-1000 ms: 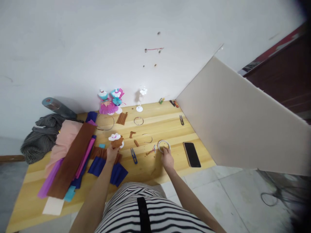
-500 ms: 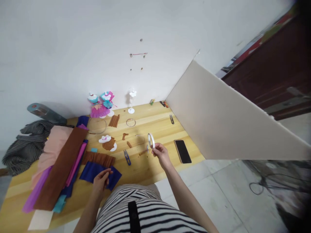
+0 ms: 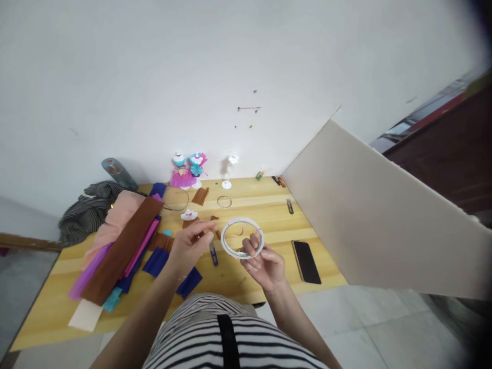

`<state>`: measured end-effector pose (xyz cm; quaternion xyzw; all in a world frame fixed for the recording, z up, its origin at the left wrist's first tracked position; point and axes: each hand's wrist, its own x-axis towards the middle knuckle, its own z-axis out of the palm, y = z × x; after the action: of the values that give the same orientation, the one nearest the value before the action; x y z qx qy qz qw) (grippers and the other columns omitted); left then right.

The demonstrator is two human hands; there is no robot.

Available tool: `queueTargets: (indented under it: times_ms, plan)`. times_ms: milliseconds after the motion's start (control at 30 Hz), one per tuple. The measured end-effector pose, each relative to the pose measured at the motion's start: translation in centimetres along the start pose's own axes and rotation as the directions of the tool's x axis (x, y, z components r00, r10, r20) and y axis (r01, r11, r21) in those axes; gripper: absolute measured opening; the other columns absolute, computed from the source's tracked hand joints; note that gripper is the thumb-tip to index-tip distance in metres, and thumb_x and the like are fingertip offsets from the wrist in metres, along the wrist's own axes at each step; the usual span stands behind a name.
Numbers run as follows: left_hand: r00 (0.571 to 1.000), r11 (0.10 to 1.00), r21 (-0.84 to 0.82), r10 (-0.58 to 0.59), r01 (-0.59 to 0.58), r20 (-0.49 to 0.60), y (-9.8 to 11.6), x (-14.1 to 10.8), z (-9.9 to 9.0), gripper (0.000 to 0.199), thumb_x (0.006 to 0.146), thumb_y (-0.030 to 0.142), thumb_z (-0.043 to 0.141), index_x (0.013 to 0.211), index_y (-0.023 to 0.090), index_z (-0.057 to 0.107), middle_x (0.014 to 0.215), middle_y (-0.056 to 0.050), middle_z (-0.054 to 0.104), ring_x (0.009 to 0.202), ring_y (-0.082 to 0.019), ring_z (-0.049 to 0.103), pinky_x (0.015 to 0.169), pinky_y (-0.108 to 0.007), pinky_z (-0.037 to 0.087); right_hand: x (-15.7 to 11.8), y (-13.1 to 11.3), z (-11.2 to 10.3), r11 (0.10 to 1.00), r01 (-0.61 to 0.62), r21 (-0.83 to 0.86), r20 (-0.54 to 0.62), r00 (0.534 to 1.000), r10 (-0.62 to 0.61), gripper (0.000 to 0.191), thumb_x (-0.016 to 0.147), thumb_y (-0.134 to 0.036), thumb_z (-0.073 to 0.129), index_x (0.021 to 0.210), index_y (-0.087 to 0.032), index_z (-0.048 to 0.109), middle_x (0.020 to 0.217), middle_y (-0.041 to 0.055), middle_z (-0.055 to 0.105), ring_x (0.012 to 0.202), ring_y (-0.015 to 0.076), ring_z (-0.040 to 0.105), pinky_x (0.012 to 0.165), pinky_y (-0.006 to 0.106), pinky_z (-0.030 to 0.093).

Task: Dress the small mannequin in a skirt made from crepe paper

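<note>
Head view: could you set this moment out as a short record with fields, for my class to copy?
Right hand: holds the white ring by its lower right, above the table
Left hand: left of the ring, apart from it; whether it holds anything is unclear
Table's right side: phone, lying flat
Table's left side: brown strip over coloured sheets
Near wall: pink-skirted figure

Your left forearm [image 3: 140, 320] and right forearm [image 3: 307, 330], both bare, slant inward from either side of your body. Your left hand [image 3: 189, 248] is raised with its back mostly up, thumb and forefinger pointing inward, their tips close together. Your right hand [image 3: 269, 269] sits just beside it, apart, palm turned upward, fingers curled in a grip.
</note>
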<state>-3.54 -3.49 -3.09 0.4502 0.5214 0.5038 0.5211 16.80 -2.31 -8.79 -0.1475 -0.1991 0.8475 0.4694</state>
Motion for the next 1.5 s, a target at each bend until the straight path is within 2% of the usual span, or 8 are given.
queueTargets:
  times_ms: [200, 533, 700, 900, 1033, 1167, 1300, 1500]
  plan:
    - [0.979, 0.979, 0.044, 0.2, -0.199, -0.027, 2.5, 1.2, 1.4, 0.027, 0.075, 0.024, 0.065, 0.1, 0.018, 0.074, 0.095, -0.005, 0.072, 0.053, -0.007, 0.05, 0.046, -0.019, 0.041, 0.2, -0.4, 3.0, 0.969, 0.045, 0.243, -0.044, 0.998, -0.036, 0.021, 0.068, -0.018, 0.068, 0.078, -0.02, 0.05, 0.067, -0.007, 0.043, 0.044, 0.0031, 0.019, 0.041, 0.014, 0.029]
    - [0.974, 0.978, 0.096, 0.195, -0.185, -0.116, 3.2, 2.0, 1.5, 0.022, 0.073, 0.029, 0.066, 0.087, 0.015, 0.075, 0.072, -0.002, 0.071, 0.048, -0.008, 0.049, 0.044, -0.019, 0.04, 0.7, -1.3, 6.6, 0.965, 0.246, -0.093, -0.039, 0.967, -0.251, 0.02, 0.066, -0.021, 0.067, 0.078, -0.021, 0.051, 0.075, -0.003, 0.052, 0.046, 0.0051, 0.032, 0.046, 0.022, 0.028]
    - [0.969, 0.926, 0.293, 0.247, -0.239, 0.008, 4.0, 0.8, 2.4, 0.012, 0.072, 0.026, 0.065, 0.07, 0.017, 0.073, 0.061, -0.001, 0.065, 0.054, -0.011, 0.053, 0.05, -0.021, 0.04, 0.7, -1.7, 6.9, 0.945, 0.326, -0.006, -0.127, 0.937, -0.324, 0.022, 0.067, -0.02, 0.064, 0.078, -0.024, 0.046, 0.077, -0.004, 0.047, 0.046, 0.0059, 0.023, 0.043, 0.021, 0.028]
    - [0.947, 0.983, 0.182, -0.059, 0.0, 0.315, 3.6, -0.1, 4.2, 0.027, 0.078, 0.034, 0.059, 0.057, 0.017, 0.064, 0.042, 0.004, 0.044, 0.038, -0.008, 0.036, 0.039, -0.02, 0.03, 0.8, -1.7, 7.1, 0.927, 0.373, -0.032, -0.116, 0.92, -0.374, 0.024, 0.066, -0.021, 0.065, 0.078, -0.024, 0.044, 0.075, -0.005, 0.044, 0.045, 0.0055, 0.025, 0.043, 0.021, 0.029]
    - [0.979, 0.974, 0.21, 0.047, -0.09, 0.198, 3.3, -0.4, 3.9, 0.021, 0.076, 0.031, 0.062, 0.063, 0.016, 0.067, 0.052, 0.001, 0.054, 0.046, -0.009, 0.043, 0.043, -0.02, 0.033, 0.9, -1.3, 7.0, 0.885, 0.408, -0.225, -0.073, 0.898, -0.433, 0.022, 0.068, -0.024, 0.068, 0.078, -0.023, 0.049, 0.078, -0.0025, 0.053, 0.046, 0.0056, 0.037, 0.047, 0.024, 0.033]
    - [0.974, 0.952, 0.212, 0.198, -0.219, 0.113, 3.7, -0.7, 3.1, 0.017, 0.078, 0.028, 0.061, 0.07, 0.017, 0.07, 0.06, 0.0, 0.061, 0.052, -0.01, 0.049, 0.048, -0.02, 0.038, 0.8, -0.7, 6.5, 0.721, 0.457, -0.521, 0.013, 0.849, -0.529, 0.014, 0.074, -0.024, 0.068, 0.082, -0.021, 0.057, 0.085, 0.0017, 0.059, 0.054, 0.0098, 0.049, 0.05, 0.026, 0.038]
    - [0.961, 0.937, 0.216, 0.273, -0.275, 0.039, 4.6, -0.7, 3.0, 0.013, 0.078, 0.026, 0.063, 0.079, 0.019, 0.074, 0.07, -0.002, 0.068, 0.058, -0.012, 0.057, 0.052, -0.021, 0.044, 0.3, -0.2, 6.0, 0.436, 0.441, -0.785, 0.148, 0.816, -0.559, 0.005, 0.08, -0.017, 0.06, 0.082, -0.021, 0.059, 0.084, 0.0028, 0.06, 0.07, 0.0158, 0.054, 0.061, 0.03, 0.043]
    - [0.909, 0.874, 0.279, 0.417, -0.397, -0.016, 5.8, -0.8, 3.1, 0.012, 0.075, 0.021, 0.066, 0.08, 0.022, 0.077, 0.083, -0.005, 0.072, 0.076, -0.017, 0.066, 0.062, -0.022, 0.052, -0.2, -0.4, 6.0, 0.096, 0.428, -0.899, 0.313, 0.779, -0.543, 0.016, 0.076, -0.008, 0.054, 0.083, -0.022, 0.056, 0.081, 0.0021, 0.059, 0.071, 0.0168, 0.054, 0.063, 0.03, 0.043]
